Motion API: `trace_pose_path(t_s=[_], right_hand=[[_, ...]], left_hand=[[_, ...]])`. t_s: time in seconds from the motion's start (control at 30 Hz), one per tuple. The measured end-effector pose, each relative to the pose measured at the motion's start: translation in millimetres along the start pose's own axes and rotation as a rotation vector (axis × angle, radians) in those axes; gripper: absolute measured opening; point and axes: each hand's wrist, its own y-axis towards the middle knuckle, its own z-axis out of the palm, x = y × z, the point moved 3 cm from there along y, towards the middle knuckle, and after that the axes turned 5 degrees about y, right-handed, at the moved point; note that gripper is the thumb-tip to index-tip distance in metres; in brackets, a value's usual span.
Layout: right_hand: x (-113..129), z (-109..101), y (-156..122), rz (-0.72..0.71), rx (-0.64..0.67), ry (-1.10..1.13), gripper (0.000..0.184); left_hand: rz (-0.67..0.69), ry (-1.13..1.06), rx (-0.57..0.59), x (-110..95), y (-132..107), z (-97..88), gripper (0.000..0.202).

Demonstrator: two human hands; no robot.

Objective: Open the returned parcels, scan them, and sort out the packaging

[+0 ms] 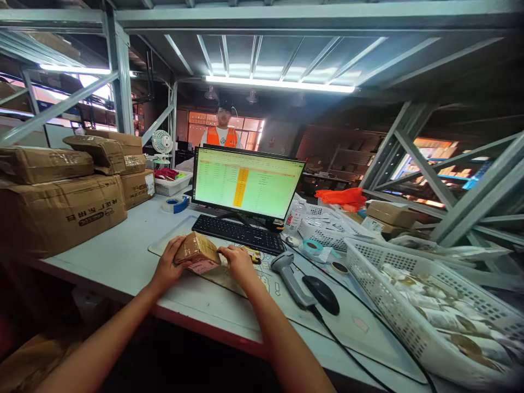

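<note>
A small brown cardboard parcel [196,251] with a pink label on its near face rests tilted on the desk mat [229,281]. My left hand [167,268] grips its left side with the fingers wrapped round it. My right hand [238,263] presses against its right side, fingers closed on the edge. Both hands are just in front of the black keyboard [239,233].
A monitor [247,183] shows a green spreadsheet. A grey barcode scanner [289,275] and black mouse [323,293] lie to the right. A white basket [393,305] of packets stands at the right, stacked cartons [61,210] at the left. A person in an orange vest [221,136] stands behind.
</note>
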Motion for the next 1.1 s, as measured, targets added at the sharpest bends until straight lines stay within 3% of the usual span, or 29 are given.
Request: trace_pose_path(t_s=[0.13, 0.27, 0.37, 0.47, 0.63, 0.8, 0.97, 1.03, 1.1], right_hand=[[-8.7, 11.3, -0.4, 0.057, 0.136, -0.075, 0.043], [-5.4, 23.7, -0.7, 0.080, 0.106, -0.059, 0.037], [0.2, 31.5, -0.9, 0.091, 0.108, -0.047, 0.036], [3.6, 33.5, 0.0, 0.084, 0.118, -0.017, 0.040], [1.8, 34.3, 0.2, 0.109, 0.128, 0.026, 0.042], [-4.8, 34.5, 3.1, 0.069, 0.038, 0.133, 0.044], [10.7, 15.5, 34.2, -0.100, -0.211, 0.608, 0.035], [28.8, 12.3, 52.2, -0.173, -0.167, 0.775, 0.036], [50.9, 14.1, 67.9, -0.263, -0.014, 0.814, 0.040]], left_hand=[[-0.057, -0.047, 0.036, 4.1, -1.7, -6.6, 0.065], [-0.137, -0.035, 0.137, 20.9, -5.0, -20.1, 0.066], [-0.120, 0.097, 0.160, 30.6, -6.1, -36.1, 0.075], [0.004, 0.265, 0.110, 20.9, -1.1, -49.8, 0.085], [0.127, 0.469, 0.282, -7.0, 12.2, -39.9, 0.049], [0.176, 0.451, 0.155, -7.6, 5.4, -28.6, 0.037], [0.233, 0.404, 0.045, -4.6, -19.2, -27.9, 0.031], [0.240, 0.388, 0.030, -5.2, -25.6, -28.5, 0.029], [0.241, 0.380, 0.013, -5.9, -28.8, -29.3, 0.026]])
